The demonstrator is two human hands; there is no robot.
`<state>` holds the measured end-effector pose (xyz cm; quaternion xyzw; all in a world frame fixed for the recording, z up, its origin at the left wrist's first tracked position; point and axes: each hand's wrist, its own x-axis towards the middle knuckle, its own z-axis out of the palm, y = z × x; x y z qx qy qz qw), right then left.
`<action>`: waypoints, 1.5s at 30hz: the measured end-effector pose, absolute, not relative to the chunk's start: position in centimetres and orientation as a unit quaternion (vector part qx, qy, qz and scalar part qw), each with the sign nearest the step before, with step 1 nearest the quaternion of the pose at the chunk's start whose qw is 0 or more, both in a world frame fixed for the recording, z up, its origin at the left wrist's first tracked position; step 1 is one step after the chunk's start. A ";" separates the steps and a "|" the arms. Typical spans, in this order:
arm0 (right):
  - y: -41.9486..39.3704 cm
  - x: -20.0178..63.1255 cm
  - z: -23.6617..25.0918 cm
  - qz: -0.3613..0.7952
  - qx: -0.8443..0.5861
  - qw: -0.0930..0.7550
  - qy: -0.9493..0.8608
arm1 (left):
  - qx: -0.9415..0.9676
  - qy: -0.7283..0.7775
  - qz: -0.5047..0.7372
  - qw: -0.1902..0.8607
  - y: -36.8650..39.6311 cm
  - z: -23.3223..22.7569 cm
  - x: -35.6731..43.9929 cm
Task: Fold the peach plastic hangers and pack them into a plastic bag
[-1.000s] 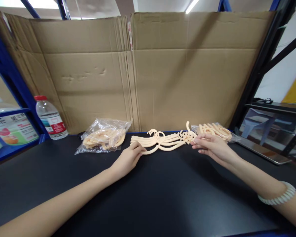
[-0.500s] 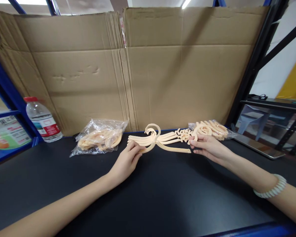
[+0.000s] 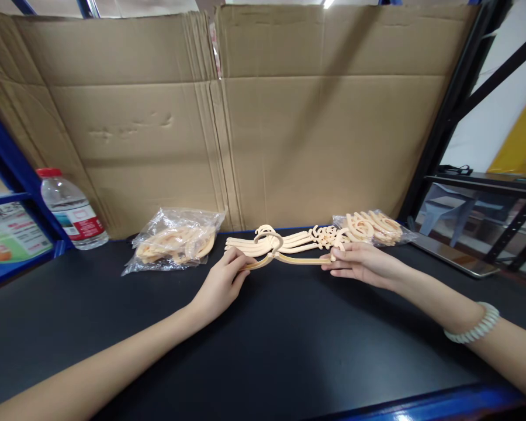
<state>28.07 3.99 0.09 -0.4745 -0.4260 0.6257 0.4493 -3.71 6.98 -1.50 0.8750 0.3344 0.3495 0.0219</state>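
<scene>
A cream plastic hanger is held by its two ends just above the black tabletop. My left hand pinches its left end and my right hand pinches its right end. Directly behind it lies a loose pile of the same cream hangers, hooks up. A clear plastic bag of hangers lies left of the pile. A second clear bag with hangers sits behind my right hand.
A wall of brown cardboard stands along the back of the black table. A water bottle with a red cap stands at the far left by a blue shelf frame. A metal tray lies to the right.
Both hands took one hanger by its ends and drew it off the pile toward me. The view has shifted slightly right and down.
</scene>
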 end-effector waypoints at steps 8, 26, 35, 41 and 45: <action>4.2 28.3 -0.4 0.624 -0.458 0.447 -0.449 | 0.878 0.331 0.344 0.023 6.9 -1.6 -3.8; 4.1 27.1 -1.0 0.485 -0.479 0.552 -0.481 | 0.889 0.299 0.345 0.024 6.4 -1.3 -3.5; 3.8 26.8 -0.6 0.490 -0.467 0.580 -0.453 | 0.886 0.305 0.348 0.028 6.5 -1.5 -3.7; 3.7 26.8 -0.6 0.504 -0.463 0.579 -0.442 | 0.895 0.318 0.312 -0.010 6.6 -0.5 -4.3; 4.2 27.4 -0.4 0.510 -0.435 0.576 -0.469 | 0.907 0.331 0.260 -0.026 6.5 1.3 -5.1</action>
